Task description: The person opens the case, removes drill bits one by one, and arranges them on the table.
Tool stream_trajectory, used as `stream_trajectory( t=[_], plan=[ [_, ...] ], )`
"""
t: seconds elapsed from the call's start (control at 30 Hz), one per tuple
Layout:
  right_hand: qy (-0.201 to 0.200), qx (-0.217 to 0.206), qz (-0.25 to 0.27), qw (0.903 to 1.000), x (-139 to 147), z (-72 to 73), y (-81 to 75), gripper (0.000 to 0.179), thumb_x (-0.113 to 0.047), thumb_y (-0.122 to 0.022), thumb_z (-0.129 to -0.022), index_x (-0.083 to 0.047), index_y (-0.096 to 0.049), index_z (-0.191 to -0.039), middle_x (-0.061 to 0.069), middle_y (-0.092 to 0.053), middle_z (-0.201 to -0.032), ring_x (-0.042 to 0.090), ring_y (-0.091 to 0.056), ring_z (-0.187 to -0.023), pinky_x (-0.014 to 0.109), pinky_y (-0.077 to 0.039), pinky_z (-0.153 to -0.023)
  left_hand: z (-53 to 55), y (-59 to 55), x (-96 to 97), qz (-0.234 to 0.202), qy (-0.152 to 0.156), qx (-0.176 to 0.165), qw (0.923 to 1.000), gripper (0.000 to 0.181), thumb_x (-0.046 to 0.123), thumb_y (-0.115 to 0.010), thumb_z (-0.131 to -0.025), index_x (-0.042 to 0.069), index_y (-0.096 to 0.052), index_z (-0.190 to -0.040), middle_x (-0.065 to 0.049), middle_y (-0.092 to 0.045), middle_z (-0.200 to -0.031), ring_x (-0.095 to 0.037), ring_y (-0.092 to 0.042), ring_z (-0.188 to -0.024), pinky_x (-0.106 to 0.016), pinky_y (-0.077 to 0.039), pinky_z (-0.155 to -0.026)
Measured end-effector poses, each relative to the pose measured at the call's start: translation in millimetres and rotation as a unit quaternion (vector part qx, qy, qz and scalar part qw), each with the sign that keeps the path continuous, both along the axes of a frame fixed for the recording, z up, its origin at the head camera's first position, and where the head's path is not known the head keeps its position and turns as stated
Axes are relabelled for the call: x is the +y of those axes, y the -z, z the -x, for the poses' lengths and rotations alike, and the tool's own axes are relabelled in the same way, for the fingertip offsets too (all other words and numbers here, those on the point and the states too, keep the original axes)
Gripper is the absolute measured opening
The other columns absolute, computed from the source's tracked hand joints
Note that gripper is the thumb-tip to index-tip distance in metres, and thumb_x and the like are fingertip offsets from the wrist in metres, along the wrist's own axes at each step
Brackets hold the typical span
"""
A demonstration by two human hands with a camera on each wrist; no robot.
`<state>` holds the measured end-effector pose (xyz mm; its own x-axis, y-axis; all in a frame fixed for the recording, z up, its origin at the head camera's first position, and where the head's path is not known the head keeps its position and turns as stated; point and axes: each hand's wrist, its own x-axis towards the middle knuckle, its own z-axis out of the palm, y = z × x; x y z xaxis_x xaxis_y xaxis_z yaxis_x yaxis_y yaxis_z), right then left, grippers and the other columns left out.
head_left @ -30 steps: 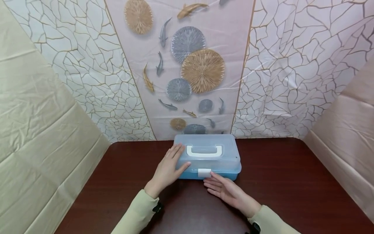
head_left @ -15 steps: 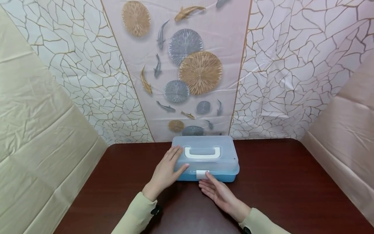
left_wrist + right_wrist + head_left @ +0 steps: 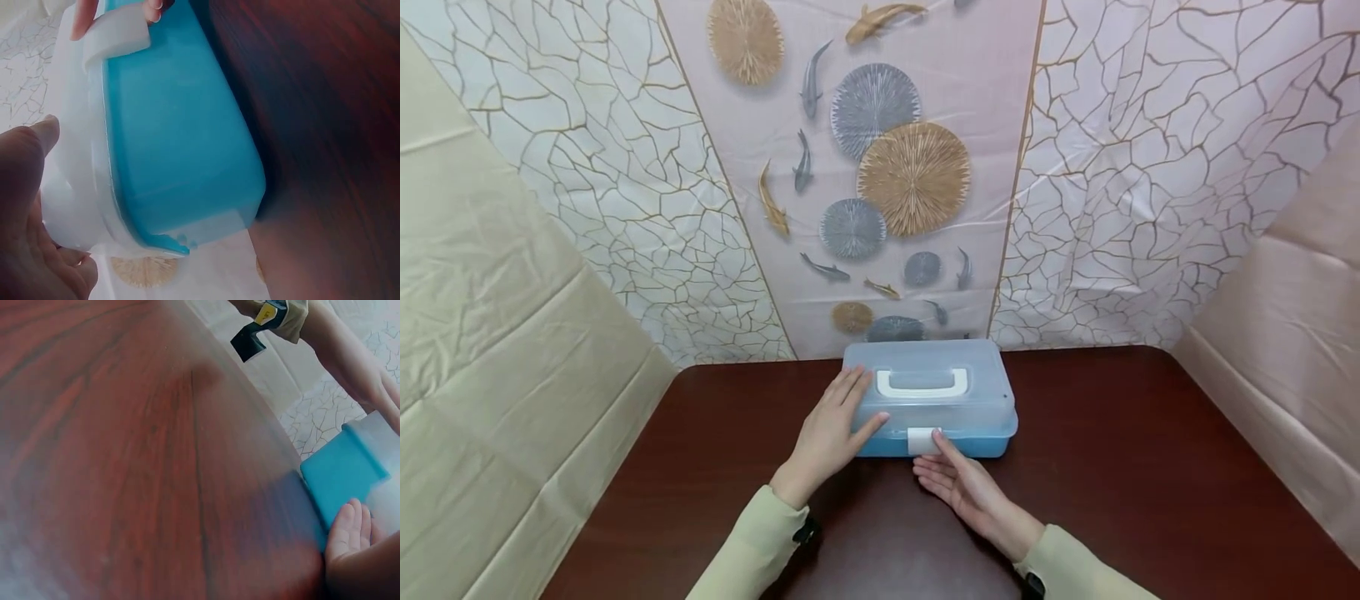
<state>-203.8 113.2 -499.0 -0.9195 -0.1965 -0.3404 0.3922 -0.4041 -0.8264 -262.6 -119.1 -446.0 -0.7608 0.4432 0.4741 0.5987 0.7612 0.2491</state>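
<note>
A plastic storage box [image 3: 955,447] with a blue base, a cloudy lid [image 3: 977,367] and a white carrying handle [image 3: 922,392] stands on the table, lid down. My left hand [image 3: 827,433] rests on the lid's left end, fingers nearly straight over the top and thumb on the front. My right hand [image 3: 973,492] is at the white front latch [image 3: 919,442], thumb on its face and fingertips at its lower edge, pinching it. The left wrist view shows this latch [image 3: 119,37] between thumb and fingertips. In the right wrist view the box's blue base [image 3: 340,475] is partly hidden by the right hand [image 3: 353,544].
The dark red-brown table [image 3: 1120,483] extends around the box. Directly behind the box hangs a patterned cloth [image 3: 917,292] with fish and round motifs. Pale cloth sides slope up at the left [image 3: 535,400] and right [image 3: 1277,367].
The right hand has shifted slightly left, and its thumb has come onto the face of the latch. The left hand stays on the lid, which remains down. The head view moved a little.
</note>
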Motion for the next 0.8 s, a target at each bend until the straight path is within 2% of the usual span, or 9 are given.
stream_trajectory(
  t=[0.13, 0.23, 0.37, 0.47, 0.57, 0.7, 0.8],
  plan=[
    [0.001, 0.017, 0.0, 0.9998, -2.1, -2.1, -6.6, 0.083, -0.06, -0.06, -0.095, 0.012, -0.047, -0.134, 0.019, -0.067, -0.123, 0.02, -0.068, -0.108, 0.034, -0.052, -0.096, 1.0, -1.5, -0.5, 0.003, 0.002, 0.009, 1.0, 0.072, 0.051, -0.06, -0.099, 0.007, -0.043, -0.153, -0.014, -0.039, -0.158, -0.034, -0.03, -0.148, -0.049, -0.034, -0.114],
    [-0.022, 0.029, 0.008, 0.9993, 0.4, -2.1, -9.7, 0.091, -0.065, -0.053, -0.096, 0.015, -0.042, -0.139, 0.018, -0.065, -0.128, 0.019, -0.066, -0.112, 0.033, -0.05, -0.098, 3.2, -1.0, -0.3, 0.001, 0.0, 0.02, 0.9998, 0.071, 0.05, -0.06, -0.099, 0.007, -0.043, -0.153, -0.014, -0.04, -0.157, -0.034, -0.03, -0.148, -0.049, -0.034, -0.114],
    [-0.055, 0.015, 0.009, 0.9983, 7.4, -2.1, -10.1, 0.093, -0.065, -0.049, -0.098, 0.016, -0.036, -0.144, 0.013, -0.066, -0.124, 0.017, -0.065, -0.111, 0.033, -0.049, -0.1, 2.0, 2.8, 0.1, 0.004, -0.003, 0.005, 1.0, 0.072, 0.053, -0.057, -0.1, 0.008, -0.041, -0.154, -0.013, -0.037, -0.159, -0.033, -0.028, -0.149, -0.048, -0.033, -0.115],
    [-0.073, -0.008, 0.025, 0.997, 12.6, -2.2, -10.4, 0.088, -0.058, -0.05, -0.101, 0.015, -0.032, -0.146, 0.011, -0.067, -0.124, 0.016, -0.065, -0.111, 0.033, -0.049, -0.1, -0.4, 5.9, 0.2, 0.014, -0.004, -0.006, 0.9999, 0.072, 0.054, -0.054, -0.101, 0.009, -0.04, -0.155, -0.013, -0.035, -0.16, -0.032, -0.027, -0.149, -0.048, -0.033, -0.115],
    [-0.092, -0.021, 0.051, 0.9942, 16.8, 0.6, -13.3, 0.084, -0.053, -0.051, -0.102, 0.014, -0.029, -0.149, 0.012, -0.065, -0.128, 0.017, -0.063, -0.114, 0.033, -0.047, -0.101, -1.0, 6.1, 0.6, 0.011, -0.006, 0.005, 0.9999, 0.071, 0.053, -0.055, -0.101, 0.009, -0.041, -0.155, -0.013, -0.036, -0.159, -0.032, -0.028, -0.149, -0.048, -0.033, -0.115],
    [-0.119, -0.012, 0.073, 0.9901, 22.7, 5.0, -19.3, 0.074, -0.041, -0.05, -0.105, 0.013, -0.029, -0.15, 0.012, -0.065, -0.127, 0.019, -0.062, -0.118, 0.035, -0.045, -0.104, -0.5, 3.8, 1.1, 0.0, -0.004, 0.023, 0.9997, 0.071, 0.051, -0.059, -0.1, 0.008, -0.043, -0.154, -0.015, -0.039, -0.158, -0.033, -0.029, -0.148, -0.049, -0.034, -0.114],
    [-0.132, 0.0, 0.073, 0.9885, 27.2, 6.6, -23.1, 0.056, -0.032, -0.049, -0.107, 0.007, -0.038, -0.146, 0.012, -0.067, -0.123, 0.02, -0.063, -0.116, 0.038, -0.044, -0.106, 0.0, 2.7, 1.9, 0.002, 0.0, 0.027, 0.9996, 0.071, 0.051, -0.058, -0.1, 0.007, -0.043, -0.153, -0.016, -0.039, -0.157, -0.034, -0.03, -0.148, -0.049, -0.035, -0.113]
  ],
)
